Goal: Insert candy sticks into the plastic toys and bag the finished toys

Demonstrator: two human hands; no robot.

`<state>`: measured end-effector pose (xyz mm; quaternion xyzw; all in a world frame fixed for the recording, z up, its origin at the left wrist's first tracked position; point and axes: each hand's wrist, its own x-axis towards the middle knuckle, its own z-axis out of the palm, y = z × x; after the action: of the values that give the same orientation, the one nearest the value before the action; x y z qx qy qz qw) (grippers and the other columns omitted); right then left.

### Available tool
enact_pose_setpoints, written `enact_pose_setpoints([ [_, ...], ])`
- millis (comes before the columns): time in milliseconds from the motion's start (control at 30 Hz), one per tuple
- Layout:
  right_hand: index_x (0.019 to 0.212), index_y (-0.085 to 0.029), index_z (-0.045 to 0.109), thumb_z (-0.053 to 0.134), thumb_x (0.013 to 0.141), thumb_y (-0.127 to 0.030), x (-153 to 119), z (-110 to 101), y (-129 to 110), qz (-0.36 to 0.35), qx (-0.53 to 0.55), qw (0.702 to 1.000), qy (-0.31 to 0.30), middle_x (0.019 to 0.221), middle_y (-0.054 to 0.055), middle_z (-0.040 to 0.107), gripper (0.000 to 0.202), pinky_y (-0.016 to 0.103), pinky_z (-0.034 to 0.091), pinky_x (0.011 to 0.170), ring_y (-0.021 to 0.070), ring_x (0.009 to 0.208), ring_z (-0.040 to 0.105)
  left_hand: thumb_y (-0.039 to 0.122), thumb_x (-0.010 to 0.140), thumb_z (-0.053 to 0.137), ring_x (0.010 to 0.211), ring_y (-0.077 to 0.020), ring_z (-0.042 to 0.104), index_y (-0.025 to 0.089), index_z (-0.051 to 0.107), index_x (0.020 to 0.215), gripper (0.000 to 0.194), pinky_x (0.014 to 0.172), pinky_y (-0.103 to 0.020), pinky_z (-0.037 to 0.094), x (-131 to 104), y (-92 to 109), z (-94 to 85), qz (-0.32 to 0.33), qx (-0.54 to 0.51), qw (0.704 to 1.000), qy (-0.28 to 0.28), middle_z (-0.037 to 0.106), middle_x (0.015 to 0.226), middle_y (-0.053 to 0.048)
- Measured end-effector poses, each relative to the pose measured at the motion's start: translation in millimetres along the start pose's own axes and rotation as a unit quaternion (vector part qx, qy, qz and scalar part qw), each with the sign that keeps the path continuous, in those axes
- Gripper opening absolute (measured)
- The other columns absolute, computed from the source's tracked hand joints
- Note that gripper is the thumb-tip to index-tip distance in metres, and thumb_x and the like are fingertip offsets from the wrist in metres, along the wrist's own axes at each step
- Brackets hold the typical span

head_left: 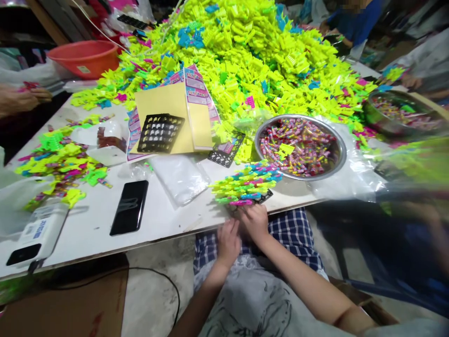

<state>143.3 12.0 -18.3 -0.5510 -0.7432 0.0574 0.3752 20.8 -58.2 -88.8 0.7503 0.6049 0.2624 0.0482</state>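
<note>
At the table's front edge, my left hand (228,239) has its fingers bent together; whatever they may hold is hidden. Just beside it, my right hand (255,222) curls its fingers close to a black perforated plate (267,196), and the grip itself is hard to make out. Rows of small plastic toy pieces (242,184) in yellow, blue, pink and green stand over that plate, covering most of it. Behind them to the right sits a steel bowl (342,159) of small wrapped candy tubes, with one yellow piece on top.
A huge heap of yellow plastic pieces (259,61) fills the back. Left of my hands lie a plastic bag stack (180,180), a black phone (129,208), yellow card (161,100) and another black perforated plate (160,133). A red basin (84,58) stands far left. Other people sit around the table.
</note>
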Motion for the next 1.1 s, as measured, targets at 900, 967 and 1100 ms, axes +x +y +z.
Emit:
enact_pose_setpoints([
  [900, 0.095, -0.025, 0.063, 0.042, 0.083, -0.021, 27, -7, -26, -0.004, 0.056, 0.998, 0.009, 0.072, 0.005, 0.064, 0.024, 0.033, 0.043, 0.064, 0.0213, 0.068, 0.057, 0.007, 0.076, 0.042, 0.103, -0.0256, 0.055, 0.026, 0.010, 0.139, 0.074, 0.100, -0.049, 0.023, 7, -14, 14.7, 0.038, 0.069, 0.990, 0.113, 0.061, 0.108, -0.010],
  [967, 0.100, -0.026, 0.061, 0.042, 0.082, -0.018, 18, -12, -16, -0.035, 0.069, 0.997, -0.003, 0.076, 0.005, 0.065, 0.027, 0.032, 0.044, 0.064, 0.0207, 0.069, 0.058, 0.008, 0.075, 0.044, 0.097, -0.0253, 0.058, 0.031, 0.013, 0.138, 0.074, 0.103, -0.054, 0.013, 9, -11, 9.9, 0.036, 0.071, 0.988, 0.134, 0.063, 0.105, -0.008],
  [1100, 0.098, -0.024, 0.062, 0.042, 0.081, -0.013, 25, -59, 34, -0.060, 0.018, 0.997, 0.042, 0.080, 0.004, 0.066, 0.029, 0.033, 0.042, 0.070, 0.0195, 0.074, 0.059, 0.009, 0.073, 0.046, 0.093, -0.0254, 0.060, 0.033, 0.018, 0.137, 0.073, 0.103, -0.057, 0.009, 17, -7, -1.7, 0.016, 0.071, 0.985, 0.159, 0.065, 0.103, -0.007],
])
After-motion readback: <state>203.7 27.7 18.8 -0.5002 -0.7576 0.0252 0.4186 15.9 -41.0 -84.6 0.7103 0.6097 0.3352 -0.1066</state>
